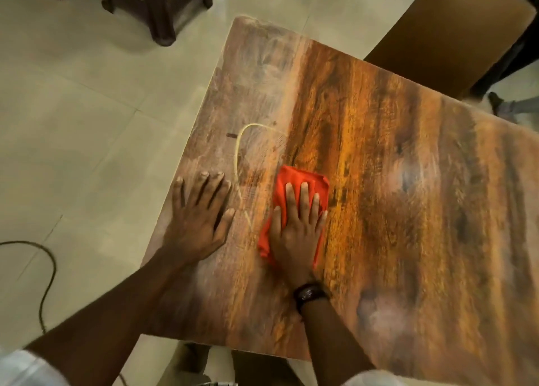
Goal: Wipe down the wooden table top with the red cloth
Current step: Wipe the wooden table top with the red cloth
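Red cloth [294,181] is pressed flat onto wooden table top [393,166] by right hand [296,228] — fingers straight; left hand [198,216] laid flat alongside, fingers spread.

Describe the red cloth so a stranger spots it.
Start at the brown wood-grain table top. Toward its left part, the right hand presses flat on a folded red cloth. Nothing else is bright red; the left hand beside it touches bare wood.
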### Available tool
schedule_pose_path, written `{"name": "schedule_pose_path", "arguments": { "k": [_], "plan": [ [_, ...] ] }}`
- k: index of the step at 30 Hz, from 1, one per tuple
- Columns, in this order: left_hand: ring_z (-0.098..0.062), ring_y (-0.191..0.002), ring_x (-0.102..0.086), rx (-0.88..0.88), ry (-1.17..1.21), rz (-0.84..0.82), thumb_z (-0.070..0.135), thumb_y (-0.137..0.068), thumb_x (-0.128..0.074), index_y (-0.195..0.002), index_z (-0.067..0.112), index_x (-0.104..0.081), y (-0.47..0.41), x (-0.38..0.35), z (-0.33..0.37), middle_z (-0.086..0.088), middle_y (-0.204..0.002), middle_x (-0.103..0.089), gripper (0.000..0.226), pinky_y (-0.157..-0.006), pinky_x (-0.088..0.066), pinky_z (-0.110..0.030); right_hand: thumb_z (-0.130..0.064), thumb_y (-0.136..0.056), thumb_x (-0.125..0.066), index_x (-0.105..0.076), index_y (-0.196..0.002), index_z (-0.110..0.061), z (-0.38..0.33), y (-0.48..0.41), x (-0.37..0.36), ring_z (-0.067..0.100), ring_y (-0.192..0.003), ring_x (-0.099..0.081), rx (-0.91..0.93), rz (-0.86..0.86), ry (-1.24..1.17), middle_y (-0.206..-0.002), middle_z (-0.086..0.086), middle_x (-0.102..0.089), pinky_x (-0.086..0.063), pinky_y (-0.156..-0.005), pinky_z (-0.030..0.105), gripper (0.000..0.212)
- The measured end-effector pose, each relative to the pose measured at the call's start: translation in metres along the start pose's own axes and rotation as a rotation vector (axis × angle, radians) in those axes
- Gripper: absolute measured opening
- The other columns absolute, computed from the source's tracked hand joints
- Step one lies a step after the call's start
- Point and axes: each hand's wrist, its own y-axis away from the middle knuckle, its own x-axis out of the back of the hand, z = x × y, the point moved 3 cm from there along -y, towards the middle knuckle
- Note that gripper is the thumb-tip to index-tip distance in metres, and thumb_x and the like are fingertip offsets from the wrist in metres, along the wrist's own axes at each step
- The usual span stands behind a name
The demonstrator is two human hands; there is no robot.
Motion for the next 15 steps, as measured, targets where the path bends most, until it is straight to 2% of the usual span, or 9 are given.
{"name": "schedule_pose_path", "arguments": {
  "k": [4, 8, 11, 15],
  "plan": [
    [-0.030, -0.150, -0.027, 0.017, -0.014, -0.007, 0.044, -0.098, -0.041, -0.150, 0.015, -0.043, 0.000, -0.003, -0.001, -0.007, -0.158, -0.038, 0.060, -0.117, -0.016, -0.064, -0.043, -0.093, -0.039, -0.043, -0.151, -0.028, -0.008, -0.085, -0.016, 0.034, -0.149, -0.029, -0.006, 0.035, -0.001, -0.161, 0.004, -0.034, -0.016, -0.119, 0.060, 0.059],
    [-0.029, -0.151, -0.026, 0.011, -0.014, 0.001, 0.045, -0.098, -0.041, -0.151, 0.016, -0.043, -0.001, -0.006, -0.004, -0.006, -0.159, -0.037, 0.060, -0.118, -0.015, -0.064, -0.044, -0.096, -0.036, -0.034, -0.154, -0.031, -0.013, -0.150, -0.026, 0.033, -0.153, -0.019, -0.053, -0.011, -0.005, -0.165, 0.002, -0.024, -0.007, -0.121, 0.058, 0.060],
    [-0.029, -0.151, -0.025, 0.009, -0.011, 0.001, 0.045, -0.098, -0.042, -0.150, 0.016, -0.043, -0.002, -0.007, -0.004, -0.006, -0.159, -0.037, 0.060, -0.117, -0.016, -0.064, -0.045, -0.096, -0.033, -0.028, -0.156, -0.032, -0.015, -0.171, -0.027, 0.031, -0.154, -0.011, -0.067, -0.038, -0.028, -0.167, 0.000, -0.018, 0.000, -0.121, 0.056, 0.062],
    [-0.030, -0.150, -0.026, 0.014, -0.019, -0.018, 0.045, -0.099, -0.038, -0.150, 0.016, -0.043, 0.000, -0.006, -0.003, -0.006, -0.159, -0.037, 0.059, -0.117, -0.016, -0.064, -0.046, -0.096, -0.032, -0.028, -0.157, -0.032, -0.014, -0.171, -0.027, 0.030, -0.155, -0.009, -0.058, -0.053, -0.054, -0.167, -0.001, -0.016, 0.001, -0.122, 0.054, 0.062]
  ]
}}
